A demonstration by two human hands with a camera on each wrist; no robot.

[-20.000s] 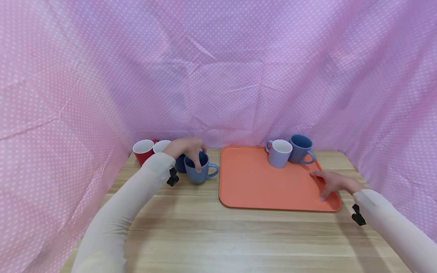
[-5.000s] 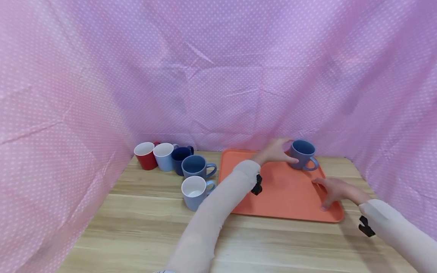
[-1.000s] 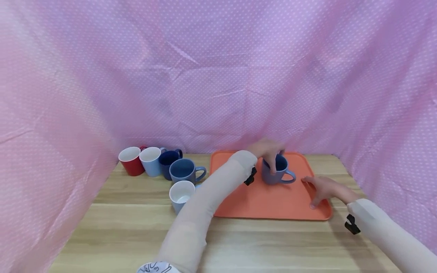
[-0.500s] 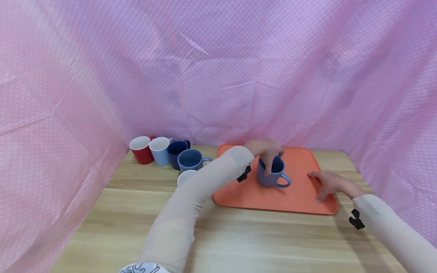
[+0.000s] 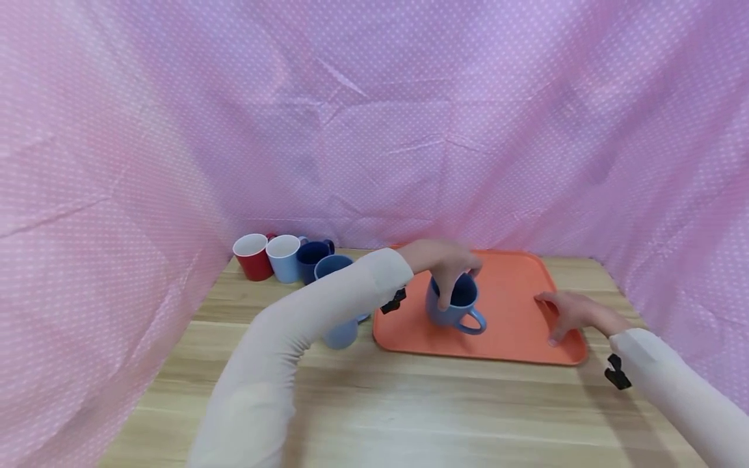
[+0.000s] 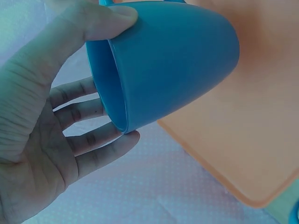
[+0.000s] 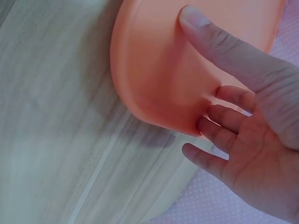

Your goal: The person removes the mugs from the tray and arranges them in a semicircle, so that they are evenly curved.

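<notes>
My left hand [image 5: 447, 263] holds a blue-grey mug [image 5: 452, 317] by its rim over the left half of the orange tray [image 5: 503, 341]. The mug tilts, its handle pointing right. In the left wrist view the thumb lies outside the mug [image 6: 177, 60] near the rim, with the other fingers at the opening. At the tray's right side, my right hand [image 5: 570, 315] grips the edge. The right wrist view has that thumb on the tray's upper face and some fingertips against its rim.
Left of the tray stand a red mug [image 5: 255, 266], a light blue mug [image 5: 285, 266], a dark blue mug [image 5: 310, 261] and another blue-grey mug [image 5: 332, 265]. A pale mug [image 5: 341, 335] is mostly hidden by the left sleeve. Pink dotted cloth [image 5: 380, 162] surrounds the wooden table [image 5: 409, 409].
The pale mug has gone from the tray to the table on the left. My left hand has taken the blue-grey mug from the tray's back right corner leftward. The right hand stays.
</notes>
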